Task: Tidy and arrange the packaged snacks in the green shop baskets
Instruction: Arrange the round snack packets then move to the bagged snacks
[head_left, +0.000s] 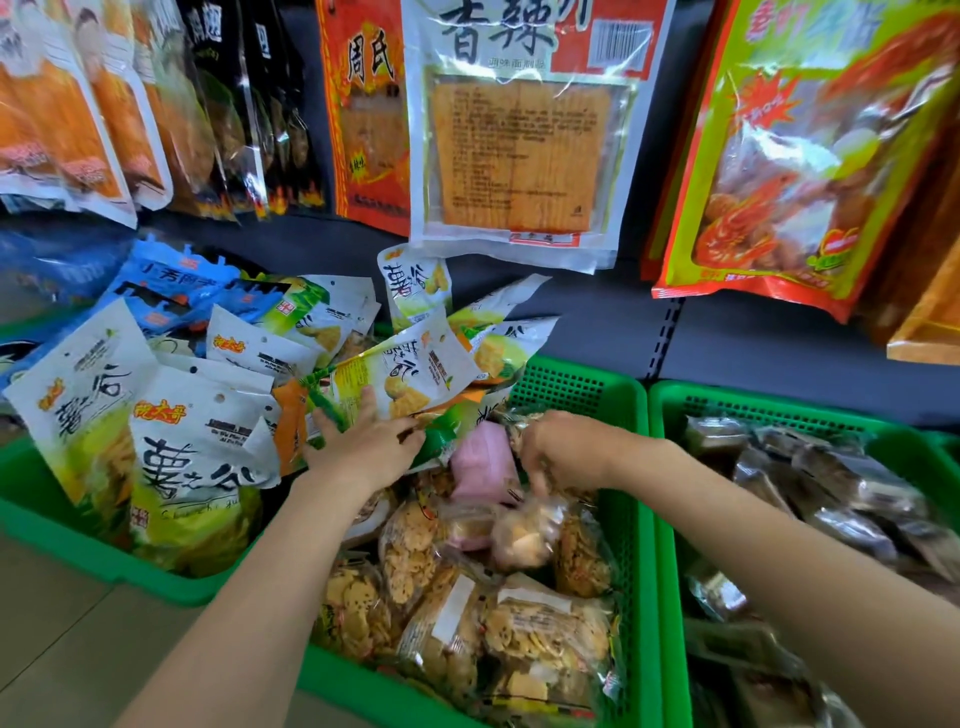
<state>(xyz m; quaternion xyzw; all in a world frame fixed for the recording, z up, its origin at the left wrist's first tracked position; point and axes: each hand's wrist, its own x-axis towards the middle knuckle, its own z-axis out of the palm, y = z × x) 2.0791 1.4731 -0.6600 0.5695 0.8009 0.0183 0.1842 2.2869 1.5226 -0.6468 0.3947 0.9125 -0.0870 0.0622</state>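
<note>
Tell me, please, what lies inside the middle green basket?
The middle basket holds clear bags of round crackers, a pink packet and white-green packets at the back. Both hands and the top packets cover whatever lies deeper.

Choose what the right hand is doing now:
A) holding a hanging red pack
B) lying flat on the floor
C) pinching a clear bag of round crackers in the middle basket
C: the right hand curls its fingers onto the clear cracker bag over the middle basket.

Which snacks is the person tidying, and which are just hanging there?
Being tidied:
- white-and-green packets, left hand touching
- clear cracker bags, right hand gripping
- middle green basket

Just there:
- hanging orange packet
- hanging shrimp bag
</note>
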